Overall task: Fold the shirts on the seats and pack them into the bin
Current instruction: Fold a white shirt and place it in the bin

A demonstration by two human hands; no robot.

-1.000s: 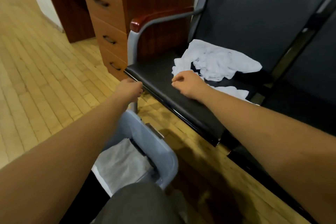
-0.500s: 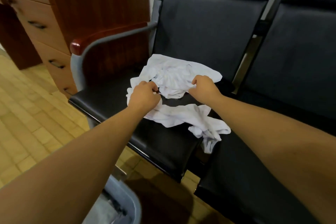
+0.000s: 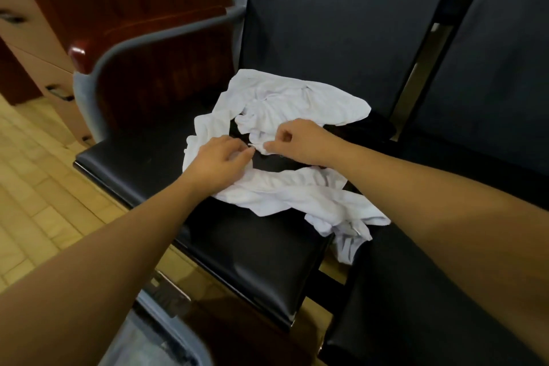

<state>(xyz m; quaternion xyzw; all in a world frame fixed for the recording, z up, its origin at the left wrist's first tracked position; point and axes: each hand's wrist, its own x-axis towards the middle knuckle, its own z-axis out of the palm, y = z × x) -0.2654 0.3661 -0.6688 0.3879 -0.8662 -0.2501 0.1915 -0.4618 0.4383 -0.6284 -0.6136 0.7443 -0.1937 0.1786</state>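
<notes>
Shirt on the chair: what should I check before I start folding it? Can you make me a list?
1. Right hand pinches the shirt: ok.
2. Left hand has a hold too: cannot tell. It touches the shirt, but the pinch is not clear.
3. Shirt lies flat and smooth: not ok. It is crumpled in a heap.
4. Whole shirt is on the seat: not ok. One end hangs off the front corner, into the gap beside the next seat.
5. Bin is close by: ok. It stands on the floor just in front of the seat.
6. Room left in the bin: cannot tell. Its inside is blurred.
</notes>
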